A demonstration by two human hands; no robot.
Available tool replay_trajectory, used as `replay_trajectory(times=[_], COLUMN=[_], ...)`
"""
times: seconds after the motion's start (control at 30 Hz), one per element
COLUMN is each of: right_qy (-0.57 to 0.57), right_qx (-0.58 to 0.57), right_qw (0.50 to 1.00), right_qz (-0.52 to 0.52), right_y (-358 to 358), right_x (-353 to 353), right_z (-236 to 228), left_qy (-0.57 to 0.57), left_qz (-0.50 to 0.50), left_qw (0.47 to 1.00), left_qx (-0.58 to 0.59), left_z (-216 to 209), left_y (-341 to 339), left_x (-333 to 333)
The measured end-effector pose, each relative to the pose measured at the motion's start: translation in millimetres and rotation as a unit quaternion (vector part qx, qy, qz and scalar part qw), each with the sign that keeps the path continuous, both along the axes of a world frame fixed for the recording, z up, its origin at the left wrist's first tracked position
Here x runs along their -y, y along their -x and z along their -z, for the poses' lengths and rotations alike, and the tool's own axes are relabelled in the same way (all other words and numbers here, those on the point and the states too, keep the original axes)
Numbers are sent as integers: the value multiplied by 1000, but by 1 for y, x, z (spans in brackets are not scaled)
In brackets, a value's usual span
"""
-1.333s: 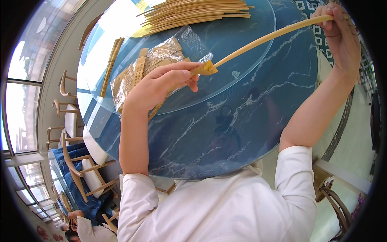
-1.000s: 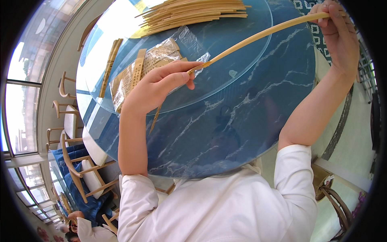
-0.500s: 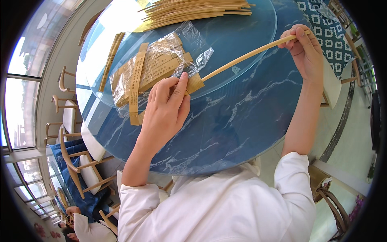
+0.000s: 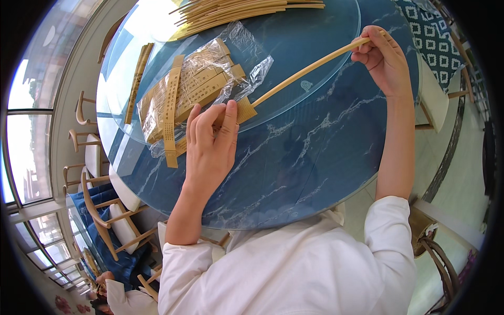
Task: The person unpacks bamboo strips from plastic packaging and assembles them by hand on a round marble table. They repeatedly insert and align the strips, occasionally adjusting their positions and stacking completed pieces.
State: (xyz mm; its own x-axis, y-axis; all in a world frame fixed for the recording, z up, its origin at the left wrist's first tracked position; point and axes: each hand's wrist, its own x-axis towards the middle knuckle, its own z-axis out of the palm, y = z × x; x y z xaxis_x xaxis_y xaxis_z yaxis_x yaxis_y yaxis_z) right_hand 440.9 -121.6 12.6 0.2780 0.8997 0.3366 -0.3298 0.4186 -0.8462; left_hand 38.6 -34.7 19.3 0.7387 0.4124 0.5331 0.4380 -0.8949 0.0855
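My left hand (image 4: 210,144) is closed on a brown paper chopstick sleeve (image 4: 245,111), near the front edge of the glass turntable. A pair of pale wooden chopsticks (image 4: 310,67) runs from the sleeve's open end up to the right. Its inner end is hidden in the paper. My right hand (image 4: 386,60) pinches the outer end between thumb and fingers. Beside my left hand lies a stack of printed paper sleeves (image 4: 205,86) in a torn clear plastic bag (image 4: 260,71). One loose sleeve (image 4: 170,113) lies across the stack.
A large pile of bare chopsticks (image 4: 247,14) lies at the far side of the turntable (image 4: 325,39). Narrow sleeved chopsticks (image 4: 138,84) rest at its left. The round blue marbled table (image 4: 294,178) carries everything. Wooden chairs (image 4: 123,226) stand to the left, and a patterned cloth (image 4: 433,47) at the right.
The view has shifted slightly. My left fingers have straightened and spread a little at the sleeve. Both hands keep their hold, and the chopsticks show about the same length outside the paper.
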Motion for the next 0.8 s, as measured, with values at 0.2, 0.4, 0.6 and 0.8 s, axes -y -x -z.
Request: replay_trajectory(times=[0.2, 0.4, 0.6, 0.8], right_qy=[8, 16, 3, 24], right_qx=[24, 29, 11, -10], right_qw=[1000, 997, 999, 992], right_qz=[2, 76, 46, 126], right_y=[26, 21, 4, 17], right_x=[-3, 2, 6, 5], right_z=[-6, -9, -2, -10], left_qy=[9, 77, 154, 221], left_qz=[7, 25, 35, 51], left_qw=[1000, 996, 985, 967], left_qx=[-3, 26, 74, 113], left_z=[1, -1, -4, -2], left_y=[-1, 6, 7, 16], left_x=[0, -3, -7, -13])
